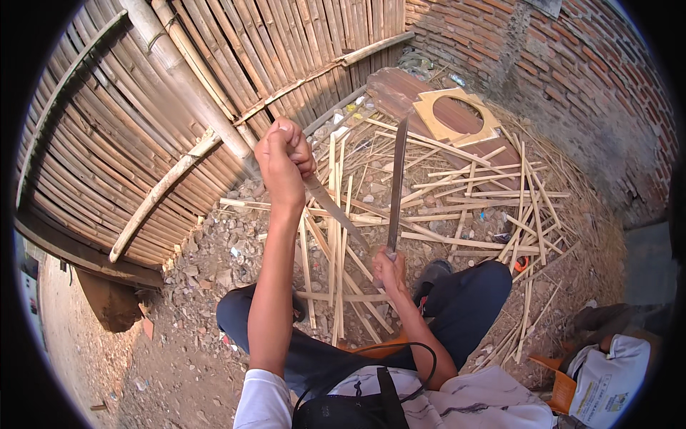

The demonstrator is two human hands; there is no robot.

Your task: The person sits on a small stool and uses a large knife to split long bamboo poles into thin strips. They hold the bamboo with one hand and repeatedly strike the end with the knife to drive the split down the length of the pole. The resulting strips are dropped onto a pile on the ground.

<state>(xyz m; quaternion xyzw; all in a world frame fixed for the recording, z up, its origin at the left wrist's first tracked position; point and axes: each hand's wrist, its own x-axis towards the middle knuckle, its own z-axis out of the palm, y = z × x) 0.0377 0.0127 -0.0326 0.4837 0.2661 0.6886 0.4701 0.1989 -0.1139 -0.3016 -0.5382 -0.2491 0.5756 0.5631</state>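
Note:
My left hand (pixel 284 154) is raised in front of the bamboo wall, its fingers closed around the upper end of a thin bamboo strip (pixel 337 209). The strip slants down to the right, and its lower end comes close to my right hand (pixel 389 269). That hand is wrapped round the handle of a machete (pixel 398 182), whose long dark blade points up and away from me. The blade stands apart from the raised end of the strip. Beneath both hands, many pale bamboo strips (pixel 336 236) lie crisscrossed on the stony ground.
A bamboo-slat wall (pixel 207 79) rises at the left and a brick wall (pixel 572 79) at the back right. A tan board with a round hole (pixel 426 114) lies on a brown panel (pixel 389 89). An orange ring-shaped object (pixel 521 264) and a white sack (pixel 611 382) are at the right.

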